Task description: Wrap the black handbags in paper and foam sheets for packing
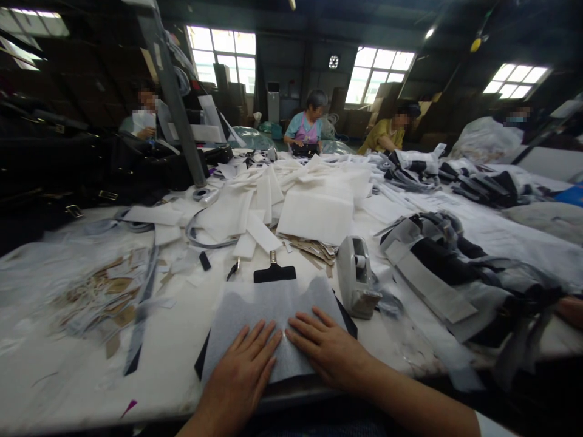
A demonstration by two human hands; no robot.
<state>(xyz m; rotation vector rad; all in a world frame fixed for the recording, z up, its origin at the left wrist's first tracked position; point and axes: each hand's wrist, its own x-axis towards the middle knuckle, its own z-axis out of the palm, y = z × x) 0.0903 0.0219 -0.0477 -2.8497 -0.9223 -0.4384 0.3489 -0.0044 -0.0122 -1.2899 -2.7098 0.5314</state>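
A translucent white sheet (268,303) covers most of a black bag (350,321) lying flat at the table's front edge. The bag's dark corners stick out on both sides, and a black tab (274,274) with a metal clasp shows at its far end. My left hand (248,364) lies flat on the sheet's left half, fingers stretched forward. On the right half rests my right hand (325,349), palm down, fingers spread and pointing left. Just right of the bag stands a grey tape dispenser (357,279).
White foam sheets (316,212) are heaped beyond the bag. Tags with strings (98,297) lie on plastic at left. Wrapped black bags (437,261) are piled at right, more black bags (68,164) at far left. A metal post (175,91) rises at left. Several people sit across the table.
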